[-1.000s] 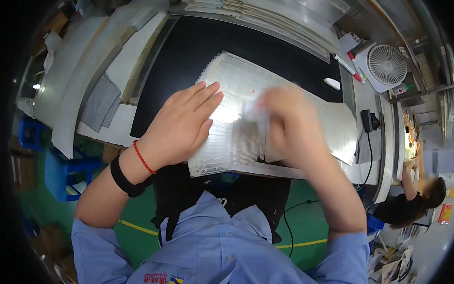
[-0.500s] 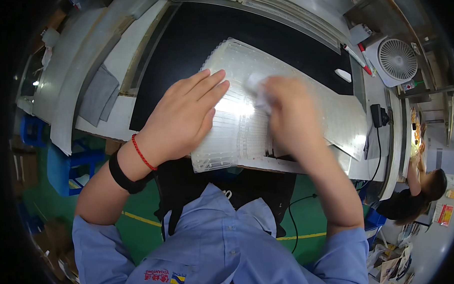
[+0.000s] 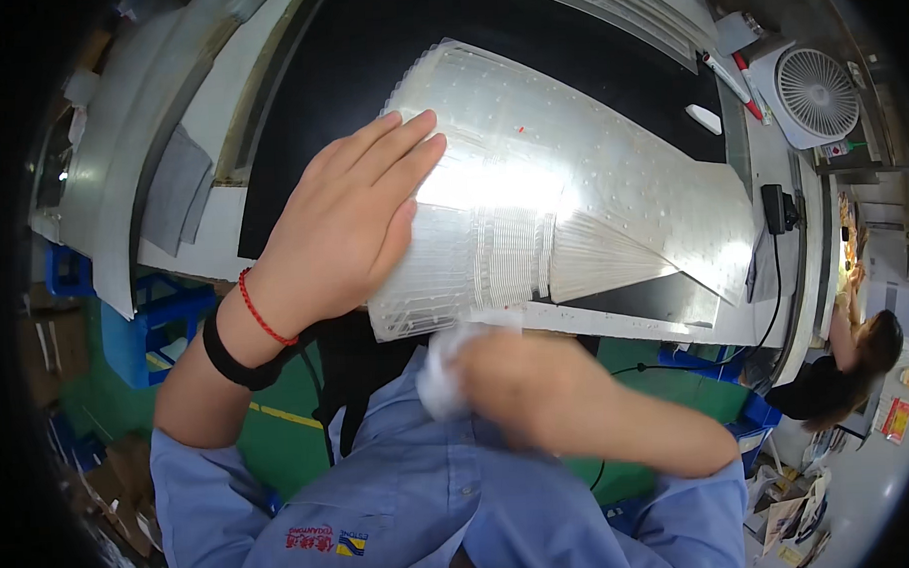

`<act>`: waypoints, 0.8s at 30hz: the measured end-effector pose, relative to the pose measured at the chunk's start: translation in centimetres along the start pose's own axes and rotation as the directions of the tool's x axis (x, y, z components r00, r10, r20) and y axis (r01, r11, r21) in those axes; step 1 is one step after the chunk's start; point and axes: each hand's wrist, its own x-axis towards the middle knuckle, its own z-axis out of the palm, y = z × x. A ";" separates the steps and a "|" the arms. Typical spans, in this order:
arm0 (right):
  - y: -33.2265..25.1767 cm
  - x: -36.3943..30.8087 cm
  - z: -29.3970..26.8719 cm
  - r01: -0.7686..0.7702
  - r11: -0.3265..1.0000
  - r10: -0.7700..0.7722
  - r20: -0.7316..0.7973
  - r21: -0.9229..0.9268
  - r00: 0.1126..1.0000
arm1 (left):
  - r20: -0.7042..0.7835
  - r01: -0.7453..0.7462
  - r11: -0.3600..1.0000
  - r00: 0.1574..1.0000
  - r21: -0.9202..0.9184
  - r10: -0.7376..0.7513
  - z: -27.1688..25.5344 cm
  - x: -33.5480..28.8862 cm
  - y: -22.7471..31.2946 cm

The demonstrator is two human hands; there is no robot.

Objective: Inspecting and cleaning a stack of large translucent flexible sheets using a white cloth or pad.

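A fanned stack of clear plastic sheets [image 3: 609,128] with small dots lies across the table, glare bright on its middle. My left hand [image 3: 337,223] rests flat on the stack's left part, fingers stretched out and holding nothing. Smeared by motion, my right hand [image 3: 518,382] is just in front of the table's near edge, close to my shirt. Its fingers are closed on a crumpled white cloth [image 3: 441,377], which is also blurred. A small red mark shows on the top sheet.
Under the sheets is a black mat [image 3: 309,119]. A grey cloth [image 3: 176,194] lies at the left. On the right are markers [image 3: 733,86], a white fan [image 3: 813,91], a small white block [image 3: 704,119] and a black power adapter [image 3: 777,210]. Another person [image 3: 843,371] is far right.
My right hand has swept from the middle of the sheets toward me, past the near table edge, with the white cloth. My left hand stays flat on the stack. The view has shifted slightly.
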 end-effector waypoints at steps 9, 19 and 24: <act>3.1 1.1 0.4 -0.120 0.960 0.048 -0.276 -0.252 0.960 | 0.073 0.045 0.999 0.996 -0.009 -0.044 0.2 -0.3 0.0; 2.9 0.5 -0.3 -0.187 0.898 0.077 -0.275 -0.398 0.958 | 0.067 0.051 0.999 0.996 0.009 -0.051 0.0 -0.2 -0.2; 1.8 0.4 -3.5 -0.052 0.961 -0.033 -0.303 -0.270 0.952 | 0.125 0.098 0.995 0.987 0.010 -0.098 -0.2 0.1 0.4</act>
